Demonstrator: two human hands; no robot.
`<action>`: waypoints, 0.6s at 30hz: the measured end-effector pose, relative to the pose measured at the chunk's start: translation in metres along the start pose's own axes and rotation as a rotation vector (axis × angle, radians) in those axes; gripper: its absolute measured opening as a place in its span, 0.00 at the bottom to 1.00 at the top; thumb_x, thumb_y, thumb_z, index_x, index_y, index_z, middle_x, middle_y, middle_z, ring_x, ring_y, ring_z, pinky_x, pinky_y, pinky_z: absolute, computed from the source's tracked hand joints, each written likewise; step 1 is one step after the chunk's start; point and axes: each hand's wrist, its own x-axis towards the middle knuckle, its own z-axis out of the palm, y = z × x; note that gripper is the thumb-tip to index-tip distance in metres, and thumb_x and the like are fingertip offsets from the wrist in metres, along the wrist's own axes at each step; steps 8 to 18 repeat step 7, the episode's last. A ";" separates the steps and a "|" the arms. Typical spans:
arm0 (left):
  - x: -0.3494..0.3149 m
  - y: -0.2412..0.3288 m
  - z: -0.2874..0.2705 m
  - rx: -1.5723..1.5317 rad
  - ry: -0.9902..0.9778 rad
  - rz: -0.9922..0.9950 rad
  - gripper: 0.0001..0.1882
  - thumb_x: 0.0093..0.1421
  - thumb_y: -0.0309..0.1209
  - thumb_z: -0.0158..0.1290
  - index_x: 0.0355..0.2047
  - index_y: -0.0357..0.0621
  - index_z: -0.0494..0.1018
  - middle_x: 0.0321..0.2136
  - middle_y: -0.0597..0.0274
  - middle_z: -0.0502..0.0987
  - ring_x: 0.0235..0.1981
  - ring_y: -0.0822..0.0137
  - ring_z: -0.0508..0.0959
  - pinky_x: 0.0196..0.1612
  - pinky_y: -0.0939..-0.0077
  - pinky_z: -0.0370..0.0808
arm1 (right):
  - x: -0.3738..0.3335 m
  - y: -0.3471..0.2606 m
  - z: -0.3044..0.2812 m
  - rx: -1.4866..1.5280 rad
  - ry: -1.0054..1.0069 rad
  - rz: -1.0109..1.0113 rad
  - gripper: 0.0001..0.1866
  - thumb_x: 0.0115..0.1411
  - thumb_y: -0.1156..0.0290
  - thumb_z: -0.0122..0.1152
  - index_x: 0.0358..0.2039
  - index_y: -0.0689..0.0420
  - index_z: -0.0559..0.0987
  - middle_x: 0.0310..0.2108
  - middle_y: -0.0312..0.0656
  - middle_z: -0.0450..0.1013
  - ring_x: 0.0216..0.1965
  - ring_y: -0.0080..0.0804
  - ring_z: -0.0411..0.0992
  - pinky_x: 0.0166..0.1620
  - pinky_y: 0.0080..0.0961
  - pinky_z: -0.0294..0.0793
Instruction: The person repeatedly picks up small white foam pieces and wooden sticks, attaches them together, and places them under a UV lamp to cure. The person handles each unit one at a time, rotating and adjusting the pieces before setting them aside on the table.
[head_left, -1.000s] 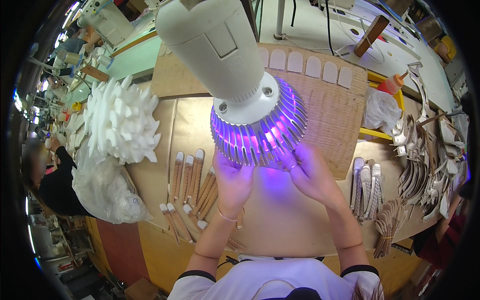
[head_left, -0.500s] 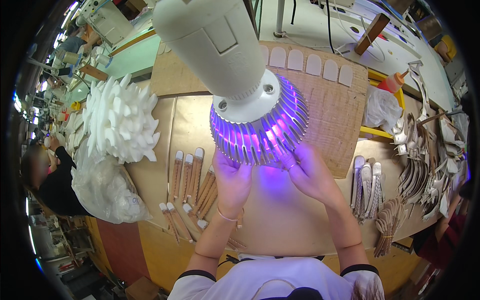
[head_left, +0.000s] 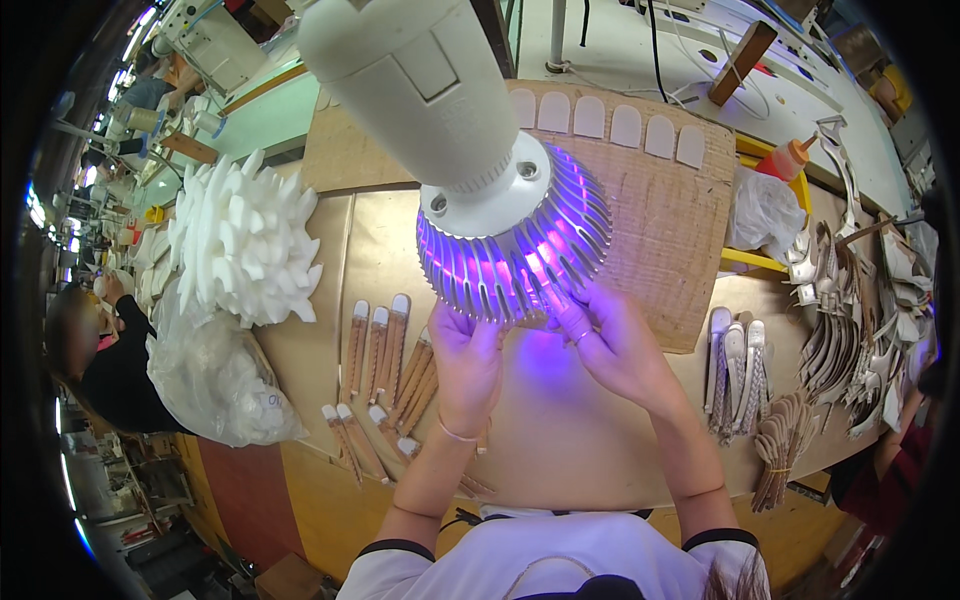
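Observation:
A lamp with a white stem and a ribbed silver head (head_left: 515,245), glowing violet, hangs in front of me and covers much of the work. Close under its lower rim, my left hand (head_left: 468,365) is closed, most of its fingertips hidden by the lamp. My right hand (head_left: 612,340), a ring on one finger, is also closed, its thumb and fingers pressed together at the rim. Whatever they hold between them is too hidden to make out. Violet light falls on the tabletop (head_left: 560,440) between the hands. Left of them lie several brown strap pieces (head_left: 385,370) with whitish ends.
Behind the lamp, a cardboard sheet (head_left: 665,220) carries a row of white rounded pieces (head_left: 590,117). White foam-like pieces (head_left: 245,240) and a plastic bag (head_left: 220,385) sit left. Braided straps (head_left: 738,370), a tied bundle (head_left: 778,450) and a yellow bin (head_left: 752,262) are right.
The lamp appears slightly farther left and higher in view. My right hand has shifted slightly, its fingers now showing more clearly; my left hand stays almost in place.

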 end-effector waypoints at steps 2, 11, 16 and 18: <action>-0.001 0.000 0.000 0.048 0.020 -0.013 0.14 0.62 0.18 0.48 0.49 0.35 0.68 0.42 0.52 0.77 0.44 0.59 0.80 0.47 0.66 0.79 | -0.001 0.001 0.001 0.001 0.004 -0.005 0.12 0.67 0.66 0.49 0.37 0.64 0.75 0.18 0.44 0.67 0.19 0.32 0.64 0.26 0.32 0.64; -0.004 -0.002 -0.003 0.042 0.024 0.039 0.12 0.63 0.22 0.50 0.47 0.35 0.70 0.41 0.50 0.78 0.45 0.59 0.80 0.46 0.68 0.79 | -0.005 0.002 0.001 0.033 -0.013 0.038 0.13 0.66 0.65 0.50 0.39 0.63 0.76 0.20 0.44 0.70 0.21 0.34 0.66 0.27 0.31 0.66; -0.004 -0.002 -0.003 0.042 0.024 0.039 0.12 0.63 0.22 0.50 0.47 0.35 0.70 0.41 0.50 0.78 0.45 0.59 0.80 0.46 0.68 0.79 | -0.005 0.002 0.001 0.033 -0.013 0.038 0.13 0.66 0.65 0.50 0.39 0.63 0.76 0.20 0.44 0.70 0.21 0.34 0.66 0.27 0.31 0.66; -0.004 -0.002 -0.003 0.042 0.024 0.039 0.12 0.63 0.22 0.50 0.47 0.35 0.70 0.41 0.50 0.78 0.45 0.59 0.80 0.46 0.68 0.79 | -0.005 0.002 0.001 0.033 -0.013 0.038 0.13 0.66 0.65 0.50 0.39 0.63 0.76 0.20 0.44 0.70 0.21 0.34 0.66 0.27 0.31 0.66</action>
